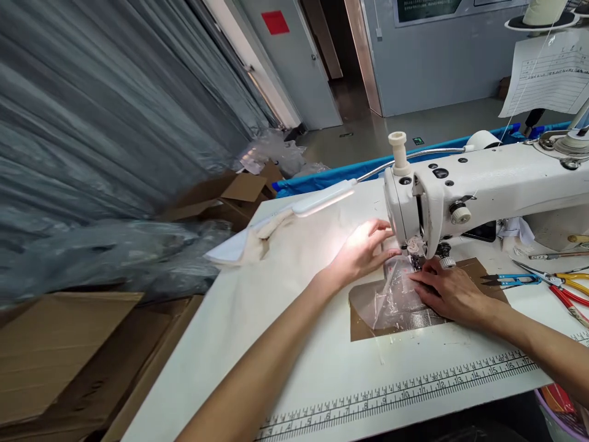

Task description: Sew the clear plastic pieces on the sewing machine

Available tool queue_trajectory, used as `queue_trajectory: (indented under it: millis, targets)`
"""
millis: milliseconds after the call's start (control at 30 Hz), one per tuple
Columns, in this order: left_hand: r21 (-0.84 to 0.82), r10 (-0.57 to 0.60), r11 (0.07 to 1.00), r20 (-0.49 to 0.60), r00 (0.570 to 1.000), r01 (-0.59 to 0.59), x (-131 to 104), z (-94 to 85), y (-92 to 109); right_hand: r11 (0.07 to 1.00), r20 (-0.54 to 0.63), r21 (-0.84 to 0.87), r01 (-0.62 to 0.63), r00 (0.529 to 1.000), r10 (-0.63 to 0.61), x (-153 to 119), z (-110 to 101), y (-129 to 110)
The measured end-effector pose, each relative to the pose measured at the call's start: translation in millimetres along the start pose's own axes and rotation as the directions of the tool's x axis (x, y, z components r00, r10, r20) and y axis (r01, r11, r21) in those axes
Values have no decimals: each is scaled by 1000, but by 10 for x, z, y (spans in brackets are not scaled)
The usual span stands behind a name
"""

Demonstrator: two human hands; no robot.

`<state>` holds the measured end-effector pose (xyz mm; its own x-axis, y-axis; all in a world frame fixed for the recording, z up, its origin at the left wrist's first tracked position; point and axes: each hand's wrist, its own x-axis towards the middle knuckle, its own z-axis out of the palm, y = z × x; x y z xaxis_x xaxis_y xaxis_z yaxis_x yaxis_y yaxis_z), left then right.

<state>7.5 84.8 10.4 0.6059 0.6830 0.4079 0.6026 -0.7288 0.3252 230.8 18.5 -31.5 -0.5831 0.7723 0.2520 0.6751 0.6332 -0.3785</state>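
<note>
A white sewing machine (501,178) stands on the white table, its needle area between my hands. Under the needle lies a sheer, pale piece of material (393,298), spread over a brown plate (361,325). My left hand (363,252) is left of the needle, fingers apart, fingertips beside the machine head and the material's upper edge. My right hand (448,291) rests on the material's right side close to the presser foot, fingers bent and together; what they pinch is too small to make out. Off-white cloth (294,252) lies on the table to the left.
Blue snips (515,280), yellow-handled scissors (559,279) and a red-handled tool (568,304) lie at the right. A printed ruler (405,396) runs along the front edge. A lamp (324,197) reaches over the table. Cardboard boxes (59,350) stand at the left.
</note>
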Motion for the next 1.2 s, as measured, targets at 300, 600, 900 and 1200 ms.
queue_trajectory:
  millis: [300,600,900,1200]
  targets:
    - [7,363,931,108,926,-366,-563,183,410,995,80,71,-77,994,71,22,-12,76]
    - [73,336,941,-71,939,-331,-548,342,447,965,84,258,-49,996,28,-70,-212,37]
    - [13,251,966,-276,928,-258,-533,405,476,993,58,31,112,992,-114,-328,-74,-193]
    - [47,371,929,-139,918,-368,-531,385,445,982,125,160,101,985,-121,-291,-162,-76]
